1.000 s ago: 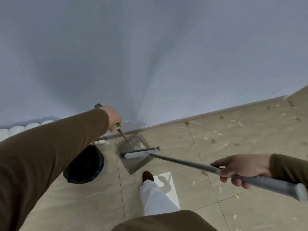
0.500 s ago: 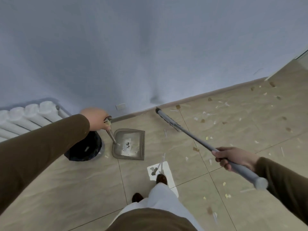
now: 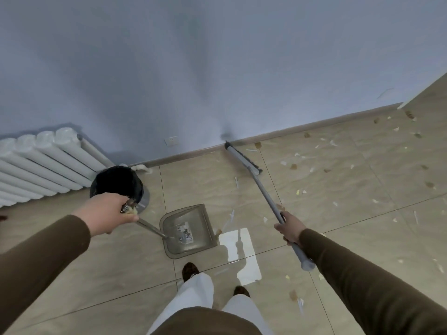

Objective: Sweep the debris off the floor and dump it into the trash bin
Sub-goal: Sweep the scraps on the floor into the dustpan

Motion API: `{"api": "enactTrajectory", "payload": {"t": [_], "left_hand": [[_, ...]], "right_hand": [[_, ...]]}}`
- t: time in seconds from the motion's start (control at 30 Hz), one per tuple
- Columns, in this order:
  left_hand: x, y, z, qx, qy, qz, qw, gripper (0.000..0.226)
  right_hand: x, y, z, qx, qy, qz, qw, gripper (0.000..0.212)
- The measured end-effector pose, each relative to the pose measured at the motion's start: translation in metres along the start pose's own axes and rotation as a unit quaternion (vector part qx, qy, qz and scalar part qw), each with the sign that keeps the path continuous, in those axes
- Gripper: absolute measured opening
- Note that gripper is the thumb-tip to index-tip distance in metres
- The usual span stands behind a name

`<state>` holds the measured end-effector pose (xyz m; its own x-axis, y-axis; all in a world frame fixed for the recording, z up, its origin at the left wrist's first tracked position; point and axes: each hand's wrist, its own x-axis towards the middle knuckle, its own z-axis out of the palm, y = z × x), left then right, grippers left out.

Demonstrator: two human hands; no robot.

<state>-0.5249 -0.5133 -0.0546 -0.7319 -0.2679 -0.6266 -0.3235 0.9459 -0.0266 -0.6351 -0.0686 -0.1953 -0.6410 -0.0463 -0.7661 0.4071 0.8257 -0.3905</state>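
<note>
My left hand (image 3: 106, 215) grips the metal handle of a grey dustpan (image 3: 187, 232), which rests on the tiled floor with a few scraps inside. A black-lined trash bin (image 3: 117, 181) stands just behind that hand, near the wall. In my right hand (image 3: 289, 226) is the grey pole of a broom; the broom head (image 3: 243, 160) lies on the floor by the baseboard, far from the dustpan. Paper and brown debris (image 3: 294, 166) is scattered over the tiles to the right.
A white radiator (image 3: 36, 163) lines the wall at the left. A pale blue wall with a baseboard (image 3: 314, 125) bounds the floor ahead. My feet (image 3: 189, 270) stand just behind the dustpan. A bright patch of light (image 3: 242, 252) lies on the tile.
The broom head swung from over the dustpan out to the baseboard on the right. The dustpan came down flat on the floor, nearer my feet, and the view pulled back.
</note>
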Motion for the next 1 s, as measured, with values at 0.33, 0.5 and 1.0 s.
{"api": "enactTrajectory", "payload": {"t": [0.33,0.5,1.0], "left_hand": [[-0.070,0.031,0.053,-0.183,-0.030,-0.136,0.973,0.033],[-0.092,0.039,0.078,-0.152,-0.032,-0.160,0.975,0.033],[-0.117,0.011,0.149,-0.194,-0.044,-0.126,0.972,0.038]], "right_hand": [[0.049,0.021,0.016,-0.136,-0.009,-0.025,0.990,0.043],[0.014,0.061,0.056,-0.181,-0.039,-0.024,0.982,0.048],[-0.144,0.161,0.104,-0.101,-0.083,-0.037,0.991,0.052]]}}
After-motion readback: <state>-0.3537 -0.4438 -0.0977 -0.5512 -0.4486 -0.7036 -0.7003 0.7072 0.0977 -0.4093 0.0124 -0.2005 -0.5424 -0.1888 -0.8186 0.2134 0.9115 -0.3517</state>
